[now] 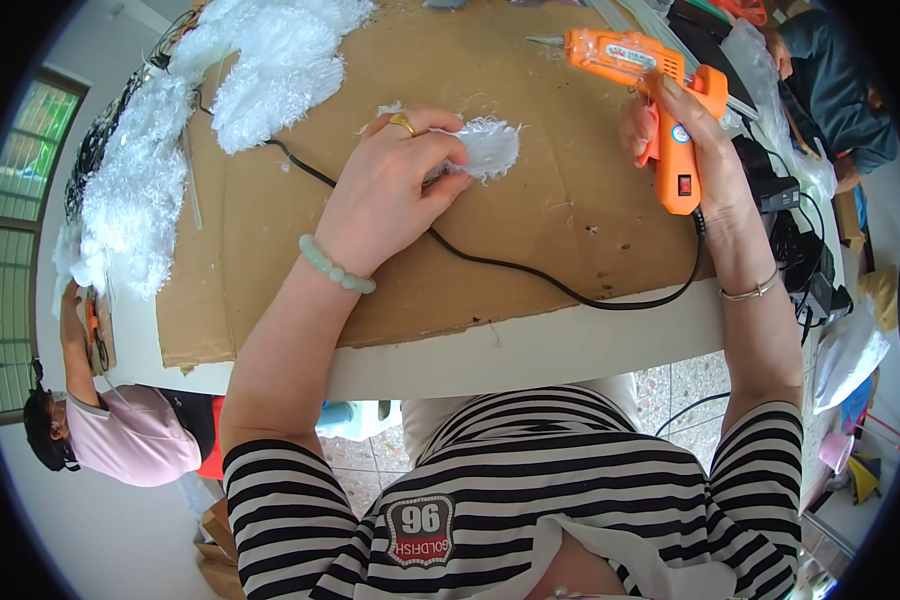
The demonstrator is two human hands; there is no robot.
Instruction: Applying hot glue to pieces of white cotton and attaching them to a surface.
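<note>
Feather piece [490, 148], small, white and fluffy, lies on the cardboard sheet [530, 240] near the middle of the counter [530, 350], toward the far edge. The left hand [390, 190] is curled down over its left end, fingertips pressing it flat against the cardboard; a gold ring and a pale green bead bracelet show on that hand and wrist. The right hand [695, 140] is closed around the grip of an orange glue gun [660, 90], held raised just right of the piece, nozzle pointing left and clear of it.

Procedure, as judged from the position: keep the left fingertips on the end away from the nozzle, so that hot glue lands on bare feather or cardboard and not on skin. Bring the nozzle down close before squeezing. Keep the black cord [530, 272], which runs across the cardboard under the left wrist, from dragging the piece.

Count:
- Feather piece under the hand: one.
- Larger white feather masses [200, 110] at the far-left corner: they merge, so no exact count.
- Glue gun: one.
- Cardboard sheet: one.
- Other people: one at the left edge, one at the far right.
</note>
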